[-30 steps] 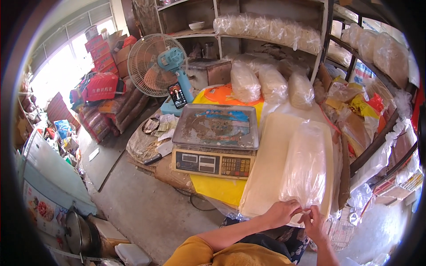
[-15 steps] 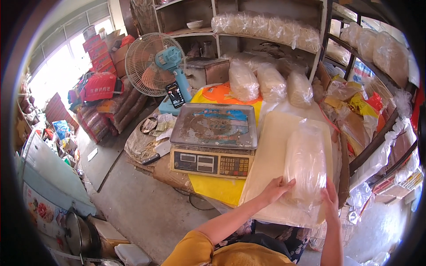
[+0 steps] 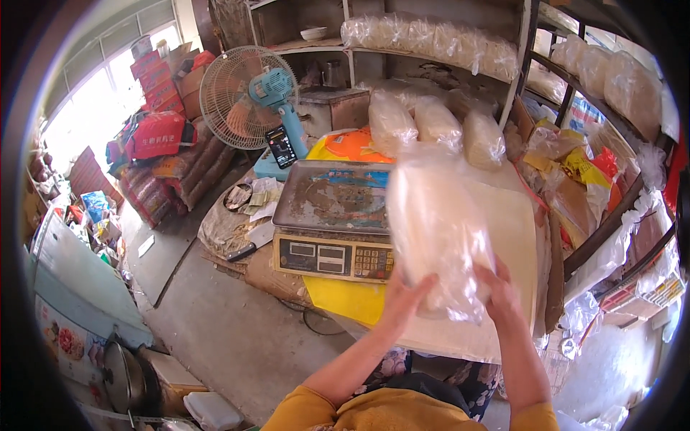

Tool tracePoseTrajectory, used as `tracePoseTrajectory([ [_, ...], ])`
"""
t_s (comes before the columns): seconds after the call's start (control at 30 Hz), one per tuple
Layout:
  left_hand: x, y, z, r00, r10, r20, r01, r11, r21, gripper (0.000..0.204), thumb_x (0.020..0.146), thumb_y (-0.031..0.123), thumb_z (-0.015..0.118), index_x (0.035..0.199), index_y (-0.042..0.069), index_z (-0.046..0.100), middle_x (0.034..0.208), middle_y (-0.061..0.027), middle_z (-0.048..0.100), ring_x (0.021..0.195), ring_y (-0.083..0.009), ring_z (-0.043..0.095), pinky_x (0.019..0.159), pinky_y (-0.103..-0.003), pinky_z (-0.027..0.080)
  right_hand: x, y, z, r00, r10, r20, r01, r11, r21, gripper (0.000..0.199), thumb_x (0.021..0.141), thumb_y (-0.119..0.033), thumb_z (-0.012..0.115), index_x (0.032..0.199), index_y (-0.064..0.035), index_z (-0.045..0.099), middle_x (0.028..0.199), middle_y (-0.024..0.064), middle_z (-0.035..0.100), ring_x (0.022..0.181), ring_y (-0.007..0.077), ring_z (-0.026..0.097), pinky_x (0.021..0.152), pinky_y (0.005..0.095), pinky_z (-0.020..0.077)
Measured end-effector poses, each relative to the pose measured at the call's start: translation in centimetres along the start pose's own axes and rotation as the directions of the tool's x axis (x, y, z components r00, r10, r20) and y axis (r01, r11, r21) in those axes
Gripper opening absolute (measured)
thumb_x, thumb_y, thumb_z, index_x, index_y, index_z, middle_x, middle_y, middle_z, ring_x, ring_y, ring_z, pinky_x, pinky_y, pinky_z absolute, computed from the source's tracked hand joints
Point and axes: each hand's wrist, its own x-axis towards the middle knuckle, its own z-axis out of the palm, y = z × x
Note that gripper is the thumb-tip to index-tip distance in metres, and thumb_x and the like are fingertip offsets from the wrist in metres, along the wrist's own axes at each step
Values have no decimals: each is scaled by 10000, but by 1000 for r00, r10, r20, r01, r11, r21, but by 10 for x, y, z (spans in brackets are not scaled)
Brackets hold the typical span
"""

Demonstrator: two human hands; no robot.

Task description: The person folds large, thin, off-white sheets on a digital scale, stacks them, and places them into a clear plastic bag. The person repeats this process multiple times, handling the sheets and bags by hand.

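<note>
A long clear plastic bag of pale, whitish contents [image 3: 438,230] is lifted between my two hands, slightly smeared by motion. My left hand [image 3: 404,298] grips its lower left side and my right hand [image 3: 501,291] its lower right side. The bag's far end leans toward the back of the table and hides the right edge of the digital scale [image 3: 327,197]. That scale's worn metal pan holds nothing. Beneath my hands lies a cream-coloured sheet or board [image 3: 503,215]. Similar filled bags [image 3: 437,123] lie in a row behind it.
A blue fan [image 3: 273,90] and a phone [image 3: 280,146] stand behind the scale. To its left are a knife [image 3: 242,251] and some banknotes [image 3: 264,195]. More filled bags [image 3: 431,39] line the back shelf. A dark metal rack [image 3: 611,215] borders the right side.
Both hands have raised the bag off the cream sheet and carried it left, toward the scale. The view has shifted slightly.
</note>
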Motion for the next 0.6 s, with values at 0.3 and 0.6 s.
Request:
tracePoseTrajectory([
  [0.3,35,19,-63,984,131,-123,-140,988,-68,395,881,323,598,1148,45,513,1059,-21,562,943,-82,504,818,-250,390,20,9,26,995,-36,88,50,984,-170,547,866,-246,598,1342,-58,407,1308,59,462,1181,181,458,975,339,364],
  [0.6,-19,-26,-59,991,-130,28,131,990,-47,773,897,318,570,1413,-62,138,1459,-181,246,1304,-234,329,1029,-345,299,19,68,-81,904,-427,27,217,403,-889,464,836,-193,603,1231,21,489,1310,196,466,1230,345,418,991,427,363],
])
